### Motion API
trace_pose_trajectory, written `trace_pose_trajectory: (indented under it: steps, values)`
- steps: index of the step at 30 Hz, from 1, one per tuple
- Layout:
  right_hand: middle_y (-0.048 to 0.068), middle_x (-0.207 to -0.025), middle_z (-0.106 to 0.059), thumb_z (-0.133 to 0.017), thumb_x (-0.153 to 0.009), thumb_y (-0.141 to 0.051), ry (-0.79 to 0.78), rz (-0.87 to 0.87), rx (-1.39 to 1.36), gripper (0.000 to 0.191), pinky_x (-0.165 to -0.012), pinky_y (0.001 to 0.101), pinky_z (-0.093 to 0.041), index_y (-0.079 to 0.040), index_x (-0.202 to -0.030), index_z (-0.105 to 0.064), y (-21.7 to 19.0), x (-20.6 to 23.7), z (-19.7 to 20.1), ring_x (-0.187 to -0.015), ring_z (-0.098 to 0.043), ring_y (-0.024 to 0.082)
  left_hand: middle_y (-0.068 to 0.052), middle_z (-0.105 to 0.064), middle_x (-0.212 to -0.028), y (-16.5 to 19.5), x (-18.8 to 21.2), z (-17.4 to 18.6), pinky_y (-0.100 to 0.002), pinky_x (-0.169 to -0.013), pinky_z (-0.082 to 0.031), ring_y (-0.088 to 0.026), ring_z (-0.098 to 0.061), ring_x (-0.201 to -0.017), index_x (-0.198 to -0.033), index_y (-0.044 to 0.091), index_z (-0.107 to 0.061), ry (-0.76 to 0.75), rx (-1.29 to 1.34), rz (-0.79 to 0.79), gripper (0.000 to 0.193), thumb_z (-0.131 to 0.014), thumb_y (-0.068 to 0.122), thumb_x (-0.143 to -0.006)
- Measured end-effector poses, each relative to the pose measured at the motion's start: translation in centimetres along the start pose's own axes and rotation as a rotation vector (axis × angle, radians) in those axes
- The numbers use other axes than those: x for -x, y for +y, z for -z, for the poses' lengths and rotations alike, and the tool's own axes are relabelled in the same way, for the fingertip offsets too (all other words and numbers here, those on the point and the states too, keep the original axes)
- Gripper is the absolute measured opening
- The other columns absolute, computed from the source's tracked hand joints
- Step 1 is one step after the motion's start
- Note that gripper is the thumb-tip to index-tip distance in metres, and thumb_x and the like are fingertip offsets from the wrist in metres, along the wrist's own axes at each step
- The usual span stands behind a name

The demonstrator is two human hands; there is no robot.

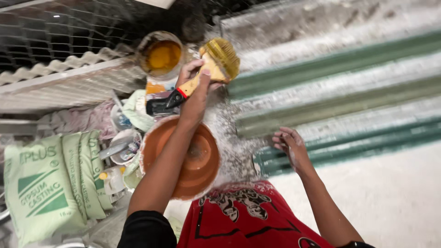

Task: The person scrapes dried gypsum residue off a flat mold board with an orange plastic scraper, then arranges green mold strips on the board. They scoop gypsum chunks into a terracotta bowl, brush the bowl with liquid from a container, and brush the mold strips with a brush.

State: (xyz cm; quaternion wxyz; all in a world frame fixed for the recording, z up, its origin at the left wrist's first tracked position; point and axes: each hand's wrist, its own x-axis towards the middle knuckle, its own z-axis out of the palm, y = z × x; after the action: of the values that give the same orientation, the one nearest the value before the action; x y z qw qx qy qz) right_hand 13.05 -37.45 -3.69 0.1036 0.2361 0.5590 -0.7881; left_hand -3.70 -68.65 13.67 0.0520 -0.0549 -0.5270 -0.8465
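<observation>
My left hand [196,79] grips a wide paintbrush [222,57] by its wooden handle, which ends in a red and black tip. Its yellow-stained bristles point up, close to the end of the long green moulded strips [340,98]. Just left of the brush stands a round tin of yellow-orange liquid [161,57]. My right hand [290,146] rests with its fingers curled on the near end of the lowest green strip [349,146] and holds nothing. Both strips and the floor are dusted with white powder.
An orange plastic basin [202,160] sits under my left forearm. Pale green sacks [43,183] lie at the lower left, beside small bowls and tools [123,148]. A corrugated sheet [69,64] and wire mesh [59,27] fill the upper left. A white slab [390,193] lies at right.
</observation>
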Motion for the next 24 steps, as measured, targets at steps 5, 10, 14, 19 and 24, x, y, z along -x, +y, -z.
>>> trace_pose_trajectory:
  steps: [5, 10, 14, 19, 24]
  values:
    - [0.012, -0.122, -0.066, -0.056, -0.102, -0.021, 0.204, 0.021, -0.067, 0.038, -0.090, 0.0345, -0.056, -0.003, -0.136, -0.055, 1.4, 7.6, 1.5, -0.106, -0.067, 0.021, -0.025, -0.058, -0.137, 2.0, 4.9, -6.7, -0.038, -0.083, -0.056, -0.027, -0.065, -0.105, -0.142, 0.009, -0.053, -0.385, -0.077, -0.106, 0.045, -0.069, 0.001, -0.101]
    - [0.016, -0.124, -0.065, -0.056, -0.103, -0.022, 0.322, 0.134, -0.109, 0.040, -0.093, 0.0374, -0.056, -0.001, -0.136, -0.053, 3.5, 14.7, 3.4, -0.109, -0.067, 0.025, -0.020, -0.056, -0.152, -0.8, 4.5, -9.4, -0.037, -0.093, -0.063, -0.024, -0.074, -0.114, -0.128, 0.013, -0.073, -1.013, -0.688, -0.427, 0.031, -0.075, 0.004, -0.098]
    - [0.018, -0.124, -0.064, -0.052, -0.105, -0.023, 0.464, 0.146, -0.118, 0.040, -0.093, 0.0398, -0.057, 0.000, -0.137, -0.051, 4.1, 18.4, 6.6, -0.110, -0.067, 0.029, -0.019, -0.065, -0.132, -3.0, 3.1, -12.8, -0.032, -0.085, -0.065, -0.032, -0.073, -0.119, -0.118, 0.011, -0.075, -1.114, -0.645, -0.466, 0.028, -0.079, 0.003, -0.091]
    - [0.020, -0.125, -0.064, -0.051, -0.105, -0.021, 0.494, 0.124, -0.156, 0.039, -0.094, 0.0421, -0.057, 0.002, -0.136, -0.050, 2.9, 18.6, 11.8, -0.111, -0.066, 0.030, -0.036, -0.055, -0.131, -5.8, 4.5, -22.4, -0.037, -0.093, -0.061, -0.039, -0.063, -0.122, -0.113, 0.009, -0.072, -0.882, -0.448, -0.919, 0.028, -0.074, -0.005, -0.088]
    - [0.020, -0.125, -0.064, -0.049, -0.107, -0.026, 0.411, 0.227, -0.064, 0.040, -0.097, 0.0438, -0.057, 0.002, -0.136, -0.050, -0.1, 17.4, 22.0, -0.113, -0.066, 0.031, -0.016, -0.066, -0.129, -11.5, 3.2, -33.0, -0.039, -0.112, -0.058, -0.035, -0.072, -0.118, -0.121, 0.011, -0.074, -1.202, -0.620, -0.491, 0.026, -0.081, 0.005, -0.096]
